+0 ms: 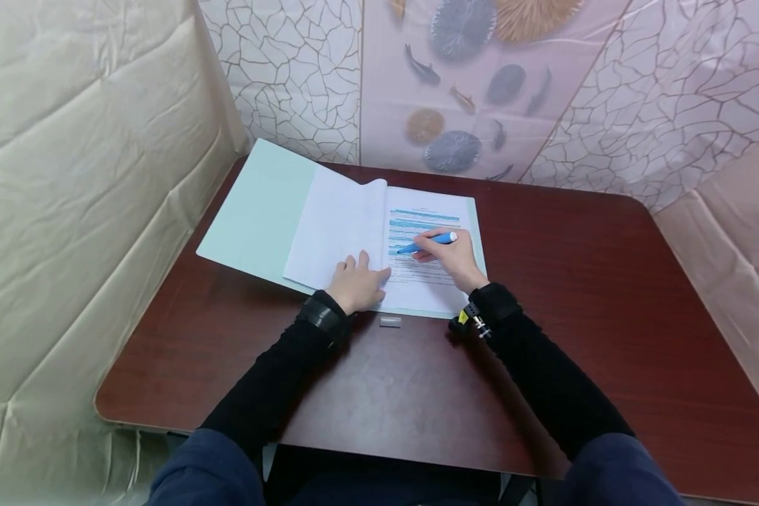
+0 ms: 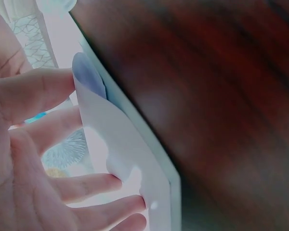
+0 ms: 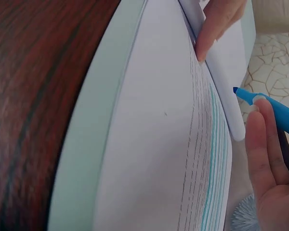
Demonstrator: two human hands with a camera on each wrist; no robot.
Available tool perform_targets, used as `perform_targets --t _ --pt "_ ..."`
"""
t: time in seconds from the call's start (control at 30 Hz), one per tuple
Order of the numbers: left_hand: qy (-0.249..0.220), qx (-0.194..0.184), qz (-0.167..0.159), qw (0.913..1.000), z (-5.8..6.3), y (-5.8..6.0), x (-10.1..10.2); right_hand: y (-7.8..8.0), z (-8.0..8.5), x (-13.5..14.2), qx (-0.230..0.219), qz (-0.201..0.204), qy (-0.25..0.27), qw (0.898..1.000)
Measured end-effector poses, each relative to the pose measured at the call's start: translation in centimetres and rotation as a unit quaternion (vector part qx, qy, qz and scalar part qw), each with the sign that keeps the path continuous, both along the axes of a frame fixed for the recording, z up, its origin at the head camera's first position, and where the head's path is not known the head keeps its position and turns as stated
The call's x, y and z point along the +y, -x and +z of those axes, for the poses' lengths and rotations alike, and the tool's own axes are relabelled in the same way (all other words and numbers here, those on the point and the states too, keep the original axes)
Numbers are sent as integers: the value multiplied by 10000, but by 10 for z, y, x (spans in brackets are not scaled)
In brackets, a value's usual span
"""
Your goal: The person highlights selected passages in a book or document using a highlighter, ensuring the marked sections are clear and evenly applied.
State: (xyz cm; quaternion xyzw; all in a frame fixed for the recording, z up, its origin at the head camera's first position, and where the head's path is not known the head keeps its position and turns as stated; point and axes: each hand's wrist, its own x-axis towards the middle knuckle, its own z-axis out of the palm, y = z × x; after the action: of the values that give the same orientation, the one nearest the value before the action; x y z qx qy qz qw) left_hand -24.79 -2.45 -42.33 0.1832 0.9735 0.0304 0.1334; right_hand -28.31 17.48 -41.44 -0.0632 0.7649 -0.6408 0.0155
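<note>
A pale green folder lies spread on the table, holding turned-over white sheets on the left and a printed page on the right. Blue highlighting covers many lines in that page's upper part. My left hand rests with spread fingers on the sheets near the fold, and its thumb is by the lower edge. Between thumb and fingers, my right hand pinches a blue highlighter. Its dark blue tip points left, over the highlighted lines in the head view.
The dark red-brown table extends to both sides. A small grey rectangular piece is just below the folder's front edge. Patterned cloth hangs behind the table, and a cream quilted cover rises along the left.
</note>
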Motion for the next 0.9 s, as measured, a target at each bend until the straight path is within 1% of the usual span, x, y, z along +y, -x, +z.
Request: perform_targets --t 0.17,0.37,0.47,0.7,0.9 --pt "53 -26 17 10000 2 -1 0 -5 6 -9 -100 40 -10 9999" --pt "86 5 18 10000 3 0 1 -4 6 -14 -94 131 -85 9998" --pt "81 -14 13 10000 3 0 1 1 0 -14 -113 125 -152 9997" --pt "168 0 -6 9999 5 0 1 13 -20 -12 -117 97 -159 9998" --pt "174 11 14 9998 4 0 0 14 -25 -14 -8 -36 -313 9995"
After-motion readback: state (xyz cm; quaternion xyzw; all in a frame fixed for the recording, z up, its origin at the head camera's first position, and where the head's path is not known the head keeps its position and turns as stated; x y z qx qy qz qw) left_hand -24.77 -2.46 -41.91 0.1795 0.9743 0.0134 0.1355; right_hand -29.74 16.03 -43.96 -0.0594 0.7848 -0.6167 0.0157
